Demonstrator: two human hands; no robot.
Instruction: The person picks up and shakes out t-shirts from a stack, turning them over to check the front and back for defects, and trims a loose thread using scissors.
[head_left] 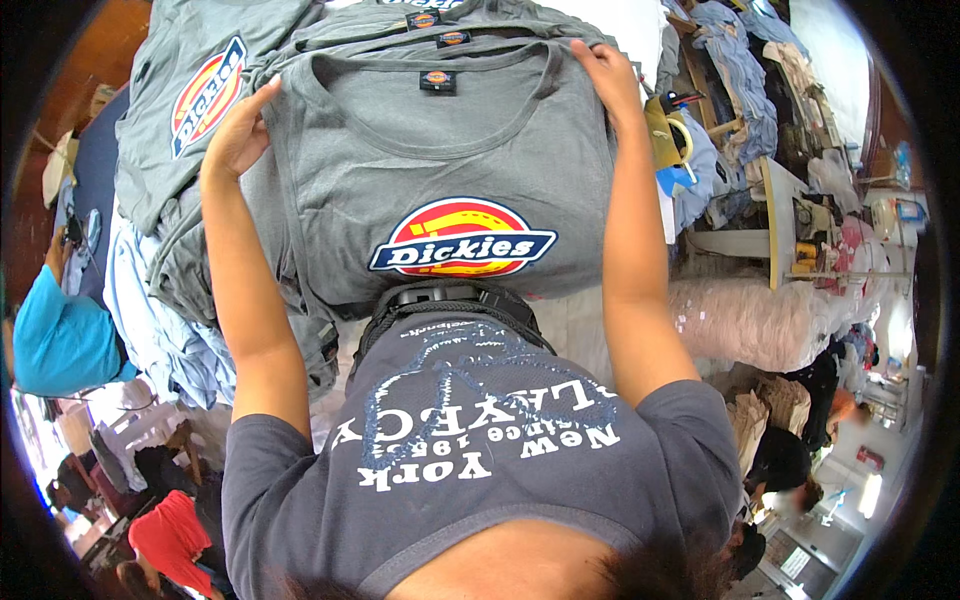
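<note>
Both bare arms point(262, 290) reached forward from the worktop's point(648, 28) near edge, elbows slightly bent. The left hand point(240, 138) turned inward, thumb extended; the right hand point(612, 85) angled inward, its fingers partly hidden.

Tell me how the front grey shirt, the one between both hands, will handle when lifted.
The grey shirt will probably sag and fold, since its cloth looks soft and wrinkled. It seems unlikely to roll, lying spread out. Its chest emblem, in solid colour blocks, might flex slightly less.
</note>
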